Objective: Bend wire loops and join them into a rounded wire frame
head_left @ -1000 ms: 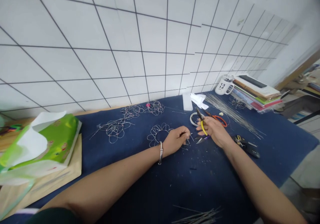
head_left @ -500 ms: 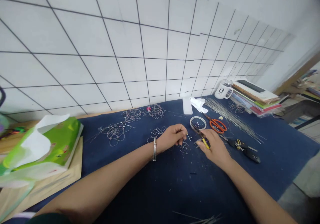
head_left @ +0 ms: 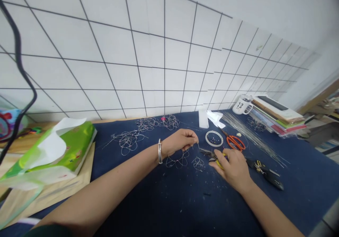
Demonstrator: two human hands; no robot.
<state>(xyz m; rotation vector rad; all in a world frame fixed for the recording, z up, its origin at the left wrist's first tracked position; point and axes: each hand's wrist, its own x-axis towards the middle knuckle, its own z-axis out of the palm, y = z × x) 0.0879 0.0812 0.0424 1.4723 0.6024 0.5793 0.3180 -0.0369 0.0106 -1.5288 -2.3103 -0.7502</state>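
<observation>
My left hand (head_left: 182,140), with a silver bangle at the wrist, pinches a thin wire (head_left: 198,145) between thumb and fingers. My right hand (head_left: 233,168) is closed around pliers (head_left: 219,163) with yellow handles. Their dark jaws point left, just below and right of the pinched wire; whether they touch it I cannot tell. Under the left hand lies a flower-shaped loop of wire (head_left: 178,160) with small beads. A smaller tangle of wire (head_left: 198,164) lies beneath the plier jaws. Behind the right hand sits a round white dish (head_left: 214,145) holding several small beads.
On the dark blue cloth (head_left: 148,201) lie orange-handled scissors (head_left: 235,143), a black-handled tool (head_left: 272,180), a bundle of straight wires (head_left: 251,134) and more looped wire pieces (head_left: 129,141). A mug (head_left: 242,105) and stacked books (head_left: 280,115) stand back right; a green tissue pack (head_left: 79,145) lies left.
The pliers have swung so the jaws now point left toward the left hand, instead of up toward the dish. The left hand keeps its pinch, slightly higher off the cloth. The camera view has shifted.
</observation>
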